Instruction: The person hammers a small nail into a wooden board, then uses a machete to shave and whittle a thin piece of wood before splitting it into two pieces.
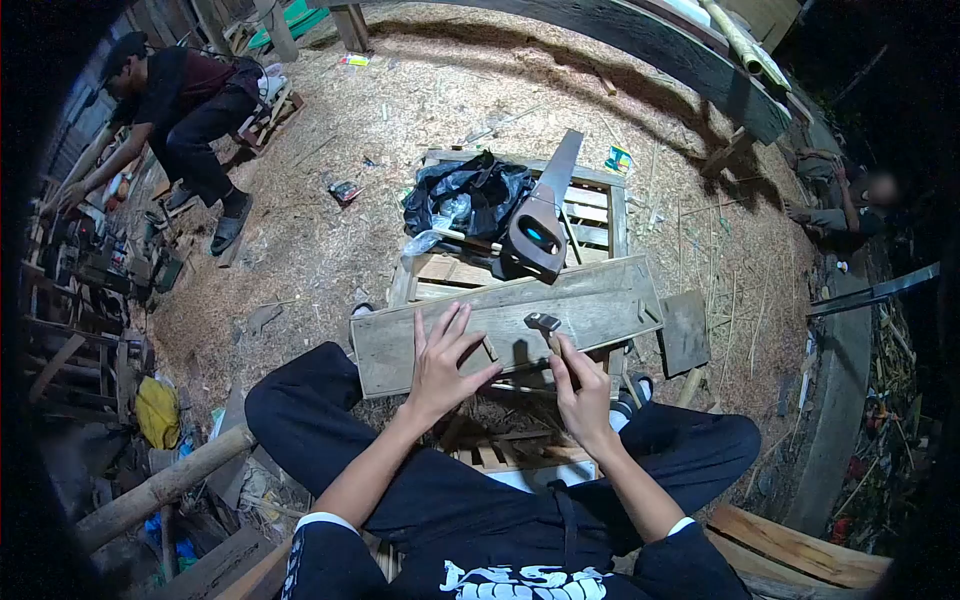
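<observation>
Across my lap, a long wooden board (610, 295) with thin strips along its edges rests over a slatted wooden pallet (618, 215). My left hand (440, 360) lies on the board's left half with fingers spread, its thumb and forefinger beside a small wooden piece (489, 347). In my right hand (582, 385) is a hammer (543, 322), gripped by its handle, with the metal head above the board's middle. A handsaw (545, 215) with a dark handle leans on the pallet behind the board, next to a black plastic bag (465, 195).
One person (185, 130) sits bent forward at the far left; another person (860, 200) is at the right edge. A flat board piece (684, 333) lies right of my work. Sawdust covers the ground (290, 220). A round pole (165, 490) lies by my left leg.
</observation>
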`<state>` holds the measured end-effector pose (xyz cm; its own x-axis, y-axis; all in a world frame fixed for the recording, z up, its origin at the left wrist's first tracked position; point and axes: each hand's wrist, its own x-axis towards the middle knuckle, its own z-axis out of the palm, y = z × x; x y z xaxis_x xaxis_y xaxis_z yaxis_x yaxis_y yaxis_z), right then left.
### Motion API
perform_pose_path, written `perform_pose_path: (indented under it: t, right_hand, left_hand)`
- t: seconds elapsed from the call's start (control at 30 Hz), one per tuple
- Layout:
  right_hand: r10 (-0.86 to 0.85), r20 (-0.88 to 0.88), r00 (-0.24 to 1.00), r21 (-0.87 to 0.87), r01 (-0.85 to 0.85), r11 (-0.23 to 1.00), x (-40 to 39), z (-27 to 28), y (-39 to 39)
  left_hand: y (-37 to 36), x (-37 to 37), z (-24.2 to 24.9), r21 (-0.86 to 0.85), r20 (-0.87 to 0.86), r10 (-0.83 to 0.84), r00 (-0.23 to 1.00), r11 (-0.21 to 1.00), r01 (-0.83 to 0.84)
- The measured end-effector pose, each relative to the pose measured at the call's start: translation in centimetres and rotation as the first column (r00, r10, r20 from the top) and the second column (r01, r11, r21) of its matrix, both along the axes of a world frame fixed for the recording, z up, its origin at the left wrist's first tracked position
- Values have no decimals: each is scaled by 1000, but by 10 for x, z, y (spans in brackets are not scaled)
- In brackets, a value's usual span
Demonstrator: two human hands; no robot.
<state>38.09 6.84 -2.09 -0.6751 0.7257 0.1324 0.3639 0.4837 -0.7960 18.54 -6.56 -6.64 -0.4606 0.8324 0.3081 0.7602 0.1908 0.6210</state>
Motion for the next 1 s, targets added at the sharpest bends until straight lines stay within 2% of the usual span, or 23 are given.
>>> perform_pose_path:
  t: [0.33, 0.43, 0.67, 0.77, 0.83, 0.87, 0.93, 1.0]
  right_hand:
    - [-42, 11, 999, -13, 42, 999, -6, -7, -1]
    - [-47, 8, 999, 18, 47, 999, -8, -9, -2]
    - [-59, -14, 998, 43, 60, 997, -9, -16, -4]
    - [-65, -32, 997, 107, 68, 992, -9, -16, -3]
    - [-111, 158, 981, 173, 83, 981, -8, -6, -2]
    - [-112, 158, 981, 174, 84, 981, -7, -8, 0]
    - [-108, 173, 979, 354, 41, 934, -6, -16, 6]
    - [-90, 172, 981, 406, 13, 914, -9, -22, 11]
  left_hand:
    - [4, 6, -1, 46, 34, 45, 998, 998, -46]
    - [5, 8, -3, 85, -33, 53, 998, 995, -50]
    - [8, 12, -5, 95, -33, 98, 995, 991, -95]
    - [9, 12, -6, 107, -65, 114, 991, 989, -106]
    - [8, 12, -7, 93, -53, 113, 992, 990, -108]
    - [8, 12, -6, 95, -52, 112, 992, 990, -107]
    - [7, 12, -3, 40, -25, 112, 993, 993, -111]
    - [9, 15, 1, 81, -29, 135, 990, 988, -133]
